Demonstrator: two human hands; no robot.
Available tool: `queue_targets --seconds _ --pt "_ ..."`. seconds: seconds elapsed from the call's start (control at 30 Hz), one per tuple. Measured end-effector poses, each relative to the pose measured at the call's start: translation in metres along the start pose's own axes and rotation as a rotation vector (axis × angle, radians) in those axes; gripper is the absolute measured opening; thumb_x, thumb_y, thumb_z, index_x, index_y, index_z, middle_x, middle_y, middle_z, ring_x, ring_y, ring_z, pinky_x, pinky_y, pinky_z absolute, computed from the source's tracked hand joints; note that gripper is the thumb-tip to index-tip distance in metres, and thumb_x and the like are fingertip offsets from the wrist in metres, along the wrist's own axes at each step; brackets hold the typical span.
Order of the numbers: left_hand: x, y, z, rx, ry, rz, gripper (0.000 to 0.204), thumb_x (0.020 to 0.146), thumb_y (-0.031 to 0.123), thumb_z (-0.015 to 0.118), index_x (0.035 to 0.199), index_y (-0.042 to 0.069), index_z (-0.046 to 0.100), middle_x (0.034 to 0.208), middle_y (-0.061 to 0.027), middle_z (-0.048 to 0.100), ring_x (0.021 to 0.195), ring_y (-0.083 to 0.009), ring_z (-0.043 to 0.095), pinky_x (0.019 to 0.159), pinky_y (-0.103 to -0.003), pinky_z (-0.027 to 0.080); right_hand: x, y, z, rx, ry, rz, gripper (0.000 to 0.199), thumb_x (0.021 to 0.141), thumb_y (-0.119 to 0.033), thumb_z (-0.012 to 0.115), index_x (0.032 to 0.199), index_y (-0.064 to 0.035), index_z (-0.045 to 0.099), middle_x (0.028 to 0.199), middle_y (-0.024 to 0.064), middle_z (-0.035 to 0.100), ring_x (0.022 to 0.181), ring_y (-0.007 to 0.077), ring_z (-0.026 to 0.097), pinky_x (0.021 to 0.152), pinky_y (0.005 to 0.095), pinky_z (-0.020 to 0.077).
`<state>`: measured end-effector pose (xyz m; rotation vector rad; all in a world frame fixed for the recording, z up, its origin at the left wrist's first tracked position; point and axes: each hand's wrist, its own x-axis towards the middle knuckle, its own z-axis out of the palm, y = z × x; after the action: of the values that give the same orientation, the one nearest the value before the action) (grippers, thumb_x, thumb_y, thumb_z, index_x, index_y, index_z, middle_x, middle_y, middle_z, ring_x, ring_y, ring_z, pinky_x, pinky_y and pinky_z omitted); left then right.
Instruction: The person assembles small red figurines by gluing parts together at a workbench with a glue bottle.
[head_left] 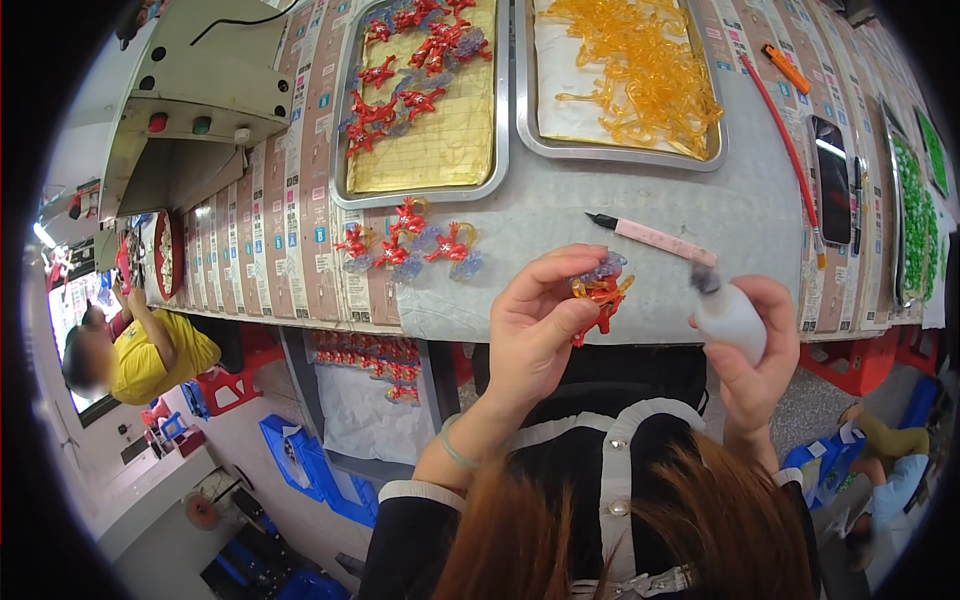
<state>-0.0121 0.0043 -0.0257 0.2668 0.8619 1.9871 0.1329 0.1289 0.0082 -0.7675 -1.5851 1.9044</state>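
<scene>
Between the fingertips and thumb of my left hand (540, 325) is a small red plastic figure (603, 297) with clear purple and amber parts. My right hand (758, 345) is wrapped round a white squeeze bottle (731, 322), its dark, blurred tip pointing up toward the table. The bottle is apart from the figure, to its right. A pink pen-like tool with a black tip (655, 238) lies on the grey sheet just beyond my hands. To the left, several finished-looking red figures (408, 240) stand grouped by the near table edge.
A metal tray (503, 110) holds red figures at the back left; another tray (650, 160) holds clear amber parts. At right lie a red brush (783, 135), an orange cutter (786, 69), a phone (830, 180) and green parts (908, 215). Below left, a drawer-like bin (365, 420) holds figures. A person (150, 350) sits at left.
</scene>
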Motion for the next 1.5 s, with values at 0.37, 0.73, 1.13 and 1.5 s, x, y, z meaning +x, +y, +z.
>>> queue_targets --seconds 0.37,0.73,1.13,1.5 --pt "0.002 0.001 0.004 0.025 0.033 0.029 0.032 0.073 -0.006 0.051 0.105 0.000 0.047 0.113 -0.0127 0.043 0.097 -0.0189 0.048 0.079 -0.031 0.043 -0.003 0.001 0.016 -0.043 0.030 -0.238 0.046 0.060 -0.008 0.071 0.093 -0.0028 0.039 0.095 0.0134 0.046 0.081 0.0153 0.046 0.070 0.0251 0.0398" --pt "0.003 -0.006 0.010 -0.305 -0.054 -0.215 0.032 0.085 0.012 0.042 0.114 0.000 0.038 0.116 -0.0118 0.042 0.101 -0.0189 0.046 0.085 -0.033 0.038 0.004 0.005 0.045 0.402 0.025 0.208 0.037 0.076 -0.016 0.056 0.102 -0.0007 0.034 0.091 0.0152 0.052 0.079 0.0216 0.057 0.071 0.0323 0.0473" --pt "0.002 -0.009 0.014 -0.215 -0.121 -0.081 0.027 0.079 0.005 0.038 0.104 -0.002 0.043 0.116 -0.0120 0.037 0.104 -0.0188 0.040 0.088 -0.032 0.032 -0.001 0.015 0.042 0.401 0.040 0.192 0.045 0.076 -0.023 0.057 0.107 -0.0021 0.032 0.091 0.0138 0.052 0.082 0.0215 0.056 0.074 0.0346 0.0459" --pt "0.004 -0.010 0.017 -0.319 -0.106 0.016 0.026 0.075 0.002 0.035 0.101 0.003 0.034 0.103 -0.0144 0.042 0.095 -0.0183 0.043 0.084 -0.033 0.035 -0.006 0.016 0.044 0.412 0.013 0.155 0.044 0.074 -0.020 0.057 0.104 -0.0014 0.032 0.090 0.0145 0.052 0.082 0.0228 0.056 0.075 0.0361 0.0452"
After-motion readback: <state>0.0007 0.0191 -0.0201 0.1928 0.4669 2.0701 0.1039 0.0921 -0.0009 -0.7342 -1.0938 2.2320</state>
